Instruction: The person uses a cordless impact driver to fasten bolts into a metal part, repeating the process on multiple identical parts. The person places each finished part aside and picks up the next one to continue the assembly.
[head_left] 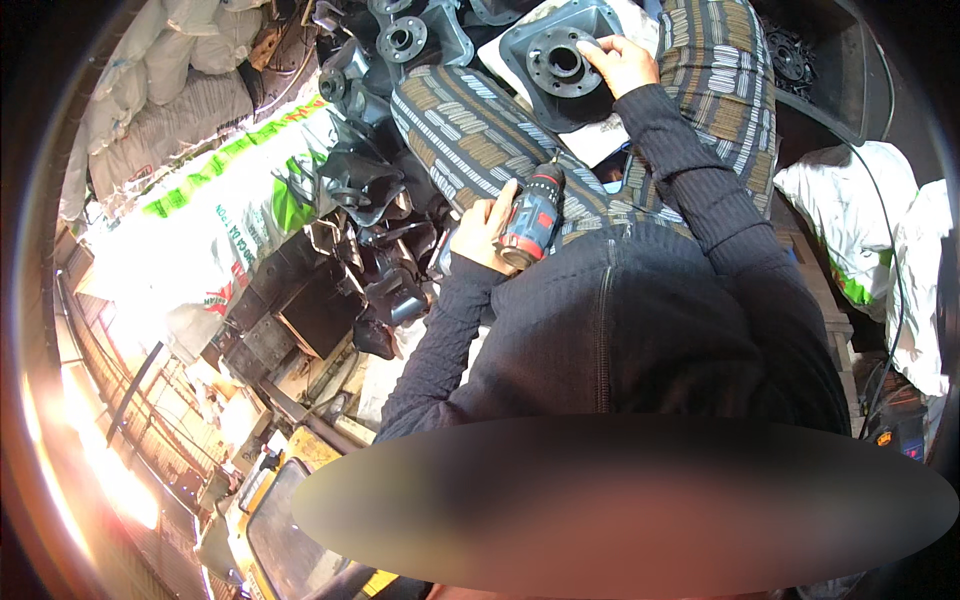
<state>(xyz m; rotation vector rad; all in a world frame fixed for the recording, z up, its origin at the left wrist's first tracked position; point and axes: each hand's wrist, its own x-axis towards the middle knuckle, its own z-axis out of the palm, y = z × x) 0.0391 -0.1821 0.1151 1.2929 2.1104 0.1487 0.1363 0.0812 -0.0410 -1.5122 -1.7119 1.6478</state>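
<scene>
A blue and black cordless drill [530,220] rests over my lap with its chuck and bit pointing away from me. Around its grip, my left hand [484,232] is closed. Farther off, between my knees, lies a black part with a square base and a round flange [563,66] that has a central bore and small holes around it. My right hand [622,66] reaches to the right side of that flange, fingertips pinched together at its face. Whatever the fingertips hold is too small to make out. White sheet material [597,142] shows under the part.
Similar black flanged parts [402,40] are heaped at my left and ahead. A dark bin [835,75] with small black pieces stands at the far right. White sacks [850,215] flank me, and a cable [890,250] runs down the right side.
</scene>
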